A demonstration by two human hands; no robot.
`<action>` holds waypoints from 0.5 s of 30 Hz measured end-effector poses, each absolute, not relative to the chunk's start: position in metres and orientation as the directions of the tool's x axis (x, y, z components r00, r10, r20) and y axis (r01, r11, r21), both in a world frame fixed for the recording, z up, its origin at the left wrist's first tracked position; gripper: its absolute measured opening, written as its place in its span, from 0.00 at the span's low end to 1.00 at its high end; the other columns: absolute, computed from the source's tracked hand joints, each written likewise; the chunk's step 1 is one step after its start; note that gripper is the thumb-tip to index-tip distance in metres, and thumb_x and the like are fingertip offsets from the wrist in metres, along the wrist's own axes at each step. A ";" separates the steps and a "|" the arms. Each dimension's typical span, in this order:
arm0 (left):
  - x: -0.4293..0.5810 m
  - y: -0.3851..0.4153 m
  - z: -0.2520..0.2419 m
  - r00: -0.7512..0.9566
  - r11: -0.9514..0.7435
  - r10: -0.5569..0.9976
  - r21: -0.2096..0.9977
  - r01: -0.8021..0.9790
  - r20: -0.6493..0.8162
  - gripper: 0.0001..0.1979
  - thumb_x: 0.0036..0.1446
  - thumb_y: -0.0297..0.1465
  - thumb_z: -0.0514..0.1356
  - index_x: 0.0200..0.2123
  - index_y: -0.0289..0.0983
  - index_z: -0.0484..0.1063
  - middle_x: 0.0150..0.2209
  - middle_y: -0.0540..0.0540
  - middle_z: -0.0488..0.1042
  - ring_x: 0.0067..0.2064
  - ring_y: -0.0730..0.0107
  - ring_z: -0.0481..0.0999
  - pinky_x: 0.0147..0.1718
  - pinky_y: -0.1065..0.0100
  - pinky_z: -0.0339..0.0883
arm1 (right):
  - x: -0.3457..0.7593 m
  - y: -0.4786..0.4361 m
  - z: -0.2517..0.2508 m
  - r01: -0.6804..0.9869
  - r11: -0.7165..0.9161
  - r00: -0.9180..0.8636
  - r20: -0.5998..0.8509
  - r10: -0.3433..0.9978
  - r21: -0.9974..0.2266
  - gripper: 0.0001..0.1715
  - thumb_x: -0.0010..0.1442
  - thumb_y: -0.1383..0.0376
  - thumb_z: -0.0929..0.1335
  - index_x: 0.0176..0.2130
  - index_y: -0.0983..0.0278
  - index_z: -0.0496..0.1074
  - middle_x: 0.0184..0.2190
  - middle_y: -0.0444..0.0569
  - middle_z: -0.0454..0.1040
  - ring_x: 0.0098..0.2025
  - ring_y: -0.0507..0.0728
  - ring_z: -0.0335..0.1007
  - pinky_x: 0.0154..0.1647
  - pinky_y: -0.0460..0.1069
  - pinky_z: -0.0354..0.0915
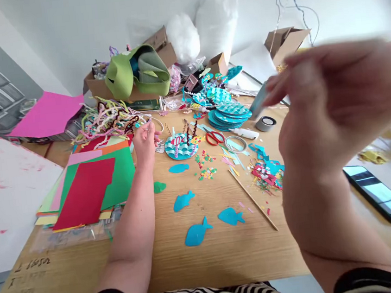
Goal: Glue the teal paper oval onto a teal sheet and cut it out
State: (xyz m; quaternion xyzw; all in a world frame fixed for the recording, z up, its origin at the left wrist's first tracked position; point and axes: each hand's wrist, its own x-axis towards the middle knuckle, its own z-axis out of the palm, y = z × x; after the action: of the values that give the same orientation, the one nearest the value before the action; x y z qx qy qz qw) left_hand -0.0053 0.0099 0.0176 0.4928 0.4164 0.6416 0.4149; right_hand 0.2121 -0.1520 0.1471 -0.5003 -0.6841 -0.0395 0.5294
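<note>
My right hand (326, 100) is raised close to the camera and blurred; a pale blue strip-like piece (259, 100) sticks out from its pinched fingertips. My left hand (146, 136) reaches over the table with curled fingers, between a heap of fuzzy pipe cleaners (104, 121) and a round blue wave-patterned craft piece (182, 153) with coiled brown stalks and small fish on it. What its fingers hold, if anything, cannot be made out. Nearer me lie blue fish cut-outs (197, 234) and a green cut-out (159, 186).
Red-handled scissors (214, 138), a tape ring (236, 144), a wooden stick (253, 200) and paper scraps (266, 174) lie centre-right. Stacked blue discs (227, 116) stand behind. Coloured sheets (86, 190) are at left, a phone (385, 195) at right, boxes and bags at the back.
</note>
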 end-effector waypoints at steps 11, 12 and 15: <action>-0.020 0.006 0.041 -0.330 -0.358 0.905 0.899 -0.254 0.267 0.23 0.48 0.49 0.63 0.36 0.35 0.71 0.20 0.51 0.72 0.16 0.79 0.66 0.13 0.76 0.55 | 0.224 -0.264 0.031 0.821 0.439 -0.302 0.375 0.876 -0.365 0.09 0.63 0.68 0.65 0.45 0.62 0.69 0.36 0.51 0.73 0.40 0.58 0.69 0.40 0.52 0.67; -0.022 0.005 0.043 -0.352 -0.369 0.897 0.890 -0.268 0.266 0.23 0.48 0.49 0.63 0.36 0.35 0.71 0.20 0.52 0.72 0.16 0.79 0.66 0.14 0.76 0.55 | 0.226 -0.272 0.021 0.840 0.424 -0.296 0.369 0.881 -0.340 0.11 0.63 0.65 0.66 0.47 0.62 0.69 0.38 0.52 0.74 0.42 0.58 0.70 0.40 0.51 0.67; -0.027 0.003 0.050 -0.415 -0.401 0.873 0.863 -0.308 0.257 0.24 0.47 0.50 0.63 0.35 0.34 0.71 0.19 0.52 0.71 0.15 0.79 0.65 0.13 0.76 0.55 | 0.231 -0.291 -0.005 0.884 0.434 -0.341 0.394 0.854 -0.175 0.28 0.59 0.54 0.68 0.56 0.62 0.65 0.46 0.54 0.73 0.48 0.61 0.70 0.44 0.52 0.67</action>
State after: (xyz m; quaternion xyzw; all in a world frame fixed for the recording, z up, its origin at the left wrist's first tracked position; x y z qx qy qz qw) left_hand -0.0272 0.0032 0.0497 0.3712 0.3807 0.7500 0.3934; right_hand 0.2312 -0.2913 -0.0048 -0.5309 -0.8181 -0.0348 0.2180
